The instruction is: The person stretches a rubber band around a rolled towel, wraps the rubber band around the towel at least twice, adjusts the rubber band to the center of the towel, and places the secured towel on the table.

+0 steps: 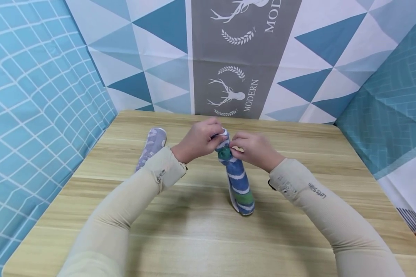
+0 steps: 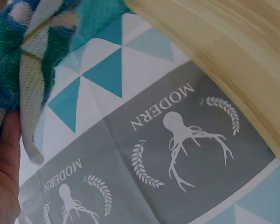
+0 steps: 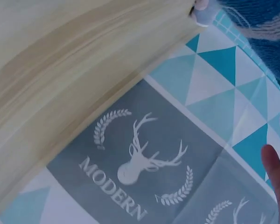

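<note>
A rolled striped towel (image 1: pixel 237 175) in blue, green and white slants between my hands, its lower end toward me. My left hand (image 1: pixel 204 138) grips its far end. At the edge just below, my right hand (image 1: pixel 253 148) brings thumb and forefinger together on the towel; what exactly the tips pinch is too small to tell. In the left wrist view a thin yellowish band (image 2: pixel 35 35) crosses the towel, and a pale tapered flap (image 2: pixel 31 93) hangs down. Only part of the right hand (image 3: pixel 277 172) shows in the right wrist view, below blue towel cloth (image 3: pixel 270 51).
A rolled purple-grey patterned towel (image 1: pixel 152 144) lies on the wooden table (image 1: pixel 180 238) at the left, partly behind my left sleeve. Patterned cloth walls rise behind the table, with blue-and-white triangles and a grey deer panel (image 1: pixel 235 77).
</note>
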Available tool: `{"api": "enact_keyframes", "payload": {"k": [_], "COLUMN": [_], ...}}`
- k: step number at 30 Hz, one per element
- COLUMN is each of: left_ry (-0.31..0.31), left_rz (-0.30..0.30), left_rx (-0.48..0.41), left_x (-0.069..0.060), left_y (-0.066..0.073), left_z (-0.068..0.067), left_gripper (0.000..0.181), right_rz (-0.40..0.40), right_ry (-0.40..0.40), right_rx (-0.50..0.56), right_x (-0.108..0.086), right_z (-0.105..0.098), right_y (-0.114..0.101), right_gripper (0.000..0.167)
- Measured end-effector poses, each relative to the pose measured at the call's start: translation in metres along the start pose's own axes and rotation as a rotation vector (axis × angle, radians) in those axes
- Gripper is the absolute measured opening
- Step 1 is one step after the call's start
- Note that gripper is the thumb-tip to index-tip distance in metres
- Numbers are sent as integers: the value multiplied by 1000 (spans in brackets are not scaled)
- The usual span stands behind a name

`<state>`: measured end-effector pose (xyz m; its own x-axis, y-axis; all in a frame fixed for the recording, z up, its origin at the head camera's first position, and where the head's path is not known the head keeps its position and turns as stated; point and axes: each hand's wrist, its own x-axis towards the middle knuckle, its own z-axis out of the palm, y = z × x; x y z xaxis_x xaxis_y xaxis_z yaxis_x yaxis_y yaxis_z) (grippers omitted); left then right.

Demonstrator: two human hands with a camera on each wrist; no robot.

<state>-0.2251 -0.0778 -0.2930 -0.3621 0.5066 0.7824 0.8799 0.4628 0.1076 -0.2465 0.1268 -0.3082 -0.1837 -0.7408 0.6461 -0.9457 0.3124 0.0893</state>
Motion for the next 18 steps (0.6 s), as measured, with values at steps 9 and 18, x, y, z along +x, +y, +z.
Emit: {"api": "enact_keyframes", "payload": {"k": [9,18], "left_ry": [-8,-21], "left_rz": [124,205], "left_rx": [93,152], "left_x": [-1,5], "left_y": [1,5], "left_z": [-3,-8], "left_gripper": [15,15], "right_rz": [114,101], "right_ry": [-42,15], "right_rx": [370,638], "right_x": [-2,-11], "right_z": [4,4], "right_y": [-3,-7], "right_gripper": [10,9]}}
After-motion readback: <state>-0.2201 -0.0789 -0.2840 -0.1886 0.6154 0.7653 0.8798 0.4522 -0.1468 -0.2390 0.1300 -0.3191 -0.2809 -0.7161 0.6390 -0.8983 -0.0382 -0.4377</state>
